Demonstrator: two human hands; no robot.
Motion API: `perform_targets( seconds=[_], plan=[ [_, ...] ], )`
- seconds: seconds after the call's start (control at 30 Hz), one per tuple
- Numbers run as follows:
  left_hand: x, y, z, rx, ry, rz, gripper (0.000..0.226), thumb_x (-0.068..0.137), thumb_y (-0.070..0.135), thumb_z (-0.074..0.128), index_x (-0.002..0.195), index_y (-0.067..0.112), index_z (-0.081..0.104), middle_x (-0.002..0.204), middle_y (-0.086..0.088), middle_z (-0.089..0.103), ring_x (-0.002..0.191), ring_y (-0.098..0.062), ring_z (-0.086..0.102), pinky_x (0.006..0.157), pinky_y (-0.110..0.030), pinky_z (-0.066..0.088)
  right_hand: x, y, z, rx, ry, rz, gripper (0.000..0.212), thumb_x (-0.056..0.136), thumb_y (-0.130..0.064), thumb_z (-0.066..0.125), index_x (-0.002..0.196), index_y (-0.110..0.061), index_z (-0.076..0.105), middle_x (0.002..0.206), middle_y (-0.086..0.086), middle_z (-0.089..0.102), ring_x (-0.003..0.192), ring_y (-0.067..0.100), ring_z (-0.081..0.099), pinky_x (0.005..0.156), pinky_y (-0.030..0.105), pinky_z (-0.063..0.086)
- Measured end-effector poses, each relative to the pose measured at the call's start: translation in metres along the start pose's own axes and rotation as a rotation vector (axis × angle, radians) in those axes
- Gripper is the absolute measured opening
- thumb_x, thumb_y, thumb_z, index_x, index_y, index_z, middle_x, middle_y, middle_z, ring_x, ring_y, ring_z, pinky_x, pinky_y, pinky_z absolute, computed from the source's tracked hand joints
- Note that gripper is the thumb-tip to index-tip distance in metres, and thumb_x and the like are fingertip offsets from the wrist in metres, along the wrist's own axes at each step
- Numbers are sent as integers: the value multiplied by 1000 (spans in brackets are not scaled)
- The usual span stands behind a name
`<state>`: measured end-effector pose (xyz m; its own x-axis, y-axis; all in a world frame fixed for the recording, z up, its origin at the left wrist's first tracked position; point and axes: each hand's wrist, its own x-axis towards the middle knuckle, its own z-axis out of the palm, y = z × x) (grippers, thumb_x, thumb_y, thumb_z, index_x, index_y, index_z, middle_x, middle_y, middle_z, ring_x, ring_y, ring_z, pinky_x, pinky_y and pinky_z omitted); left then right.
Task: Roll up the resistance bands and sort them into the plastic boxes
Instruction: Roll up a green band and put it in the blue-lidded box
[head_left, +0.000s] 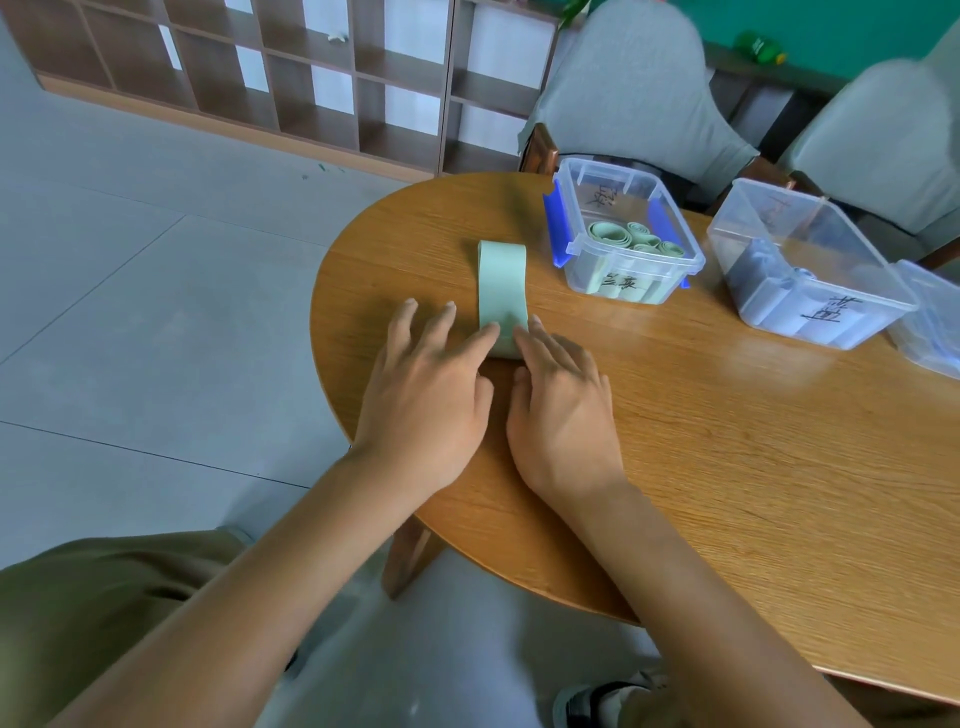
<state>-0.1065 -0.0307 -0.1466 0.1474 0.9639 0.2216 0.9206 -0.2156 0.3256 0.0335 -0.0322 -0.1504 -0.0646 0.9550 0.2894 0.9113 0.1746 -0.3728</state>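
Note:
A pale green resistance band (502, 283) lies flat on the wooden table (727, 441), running away from me. Its near end is under my fingertips. My left hand (434, 384) has straight, spread fingers, the index tip pressing on the band's near end. My right hand (558, 400) lies beside it, fingers straight, tips touching the same end. A clear plastic box with blue clips (621, 231) holds several rolled green bands. To its right a second clear box (802, 260) holds dark blue-grey rolls.
A third clear box (930, 327) shows partly at the right edge. Two grey-covered chairs (639, 88) stand behind the table. A wooden cubby shelf (270, 67) lines the far wall. The table's rounded edge is at my left, grey floor beyond.

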Motion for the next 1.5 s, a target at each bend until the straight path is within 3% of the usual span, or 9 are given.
perform_targets(
  seconds=[0.27,0.6,0.77,1.0,1.17,1.33,1.43,1.5],
  plan=[
    [30,-9,9,38,-40,-26,53,102,40,31,155,43,28,167,-5,17,152,-40,1,121,-53,17,30,3,8,-7,-58,40,47,107,-35,29,150,-21,42,161,-3,34,150,18,21,117,45,24],
    [54,-25,13,101,-80,39,57,103,45,23,158,43,9,169,-3,10,153,-38,-1,121,-55,11,59,2,14,-26,-116,79,51,108,-39,21,152,-20,38,165,-4,22,154,18,7,122,45,14],
    [55,-27,13,58,-58,30,57,102,43,26,158,35,19,167,-4,18,153,-34,5,121,-53,14,77,5,18,-50,-152,91,55,108,-40,16,157,-18,27,167,-4,17,154,16,4,122,41,11],
    [56,-27,13,-64,41,15,53,101,37,46,152,25,39,158,-3,37,147,-31,24,118,-49,27,100,8,19,-57,-223,98,55,108,-42,13,160,-22,16,168,1,8,155,20,3,123,42,6],
    [62,-23,13,-219,125,60,48,95,32,64,141,22,52,136,-1,56,130,-24,44,102,-37,44,110,6,18,-44,-252,125,56,108,-42,16,160,-23,11,168,7,9,155,25,5,124,43,6],
    [74,-22,18,-259,197,123,28,91,22,71,117,16,62,111,-1,63,108,-20,54,80,-26,40,110,7,16,-17,-274,120,56,108,-41,20,159,-21,15,166,10,17,154,26,9,125,43,8],
    [77,-21,18,-288,212,126,23,92,16,71,112,14,61,109,-2,61,104,-20,54,77,-25,35,106,8,12,124,-240,118,54,108,-41,25,155,-16,29,157,10,36,148,27,27,120,42,22],
    [76,-19,18,-272,197,145,21,93,11,68,112,11,60,110,-5,63,105,-21,56,77,-25,36,99,6,2,286,-190,154,45,108,-37,27,144,-15,43,134,7,53,125,22,48,102,33,35]
  ],
)
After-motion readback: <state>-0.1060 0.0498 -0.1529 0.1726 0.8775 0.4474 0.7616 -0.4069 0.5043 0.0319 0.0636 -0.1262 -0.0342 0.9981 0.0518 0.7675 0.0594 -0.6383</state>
